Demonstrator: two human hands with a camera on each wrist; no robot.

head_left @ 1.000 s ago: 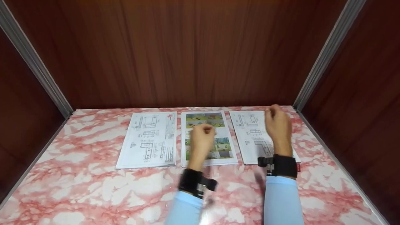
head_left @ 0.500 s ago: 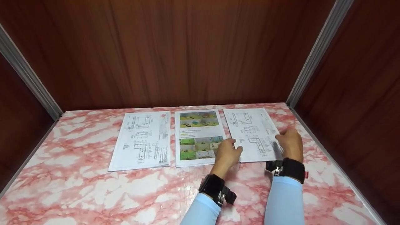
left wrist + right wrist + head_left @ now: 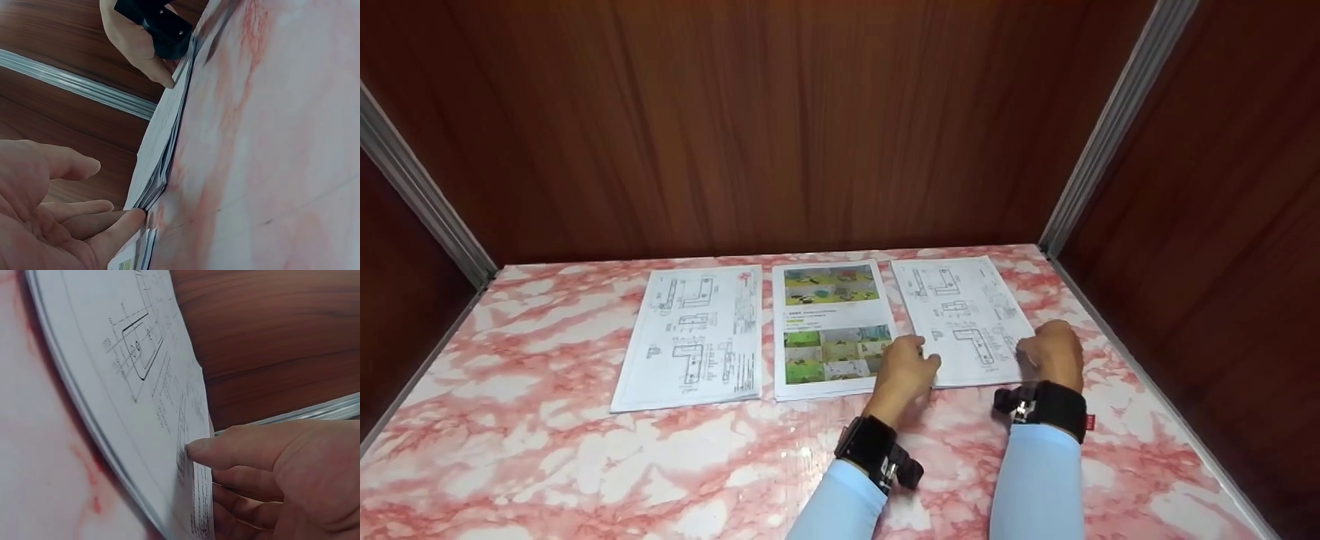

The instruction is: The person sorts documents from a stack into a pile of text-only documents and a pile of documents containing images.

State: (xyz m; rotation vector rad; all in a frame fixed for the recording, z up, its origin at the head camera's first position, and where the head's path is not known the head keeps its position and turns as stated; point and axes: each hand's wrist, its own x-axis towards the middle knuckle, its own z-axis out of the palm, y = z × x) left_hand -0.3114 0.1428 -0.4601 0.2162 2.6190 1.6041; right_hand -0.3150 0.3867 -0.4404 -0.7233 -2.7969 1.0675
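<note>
Head view alone shows 3 paper stacks (image 3: pixel 834 321).

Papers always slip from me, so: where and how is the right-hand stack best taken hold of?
Probably by both long sides of the right-hand stack of papers, one hand from each side, thumbs on top: thin and flat on the table, it offers mainly its edges. The left hand and right hand are at those sides, near the front.

Three paper stacks (image 3: pixel 831 315) lie on the red-and-white marbled table (image 3: pixel 585 465).
</note>
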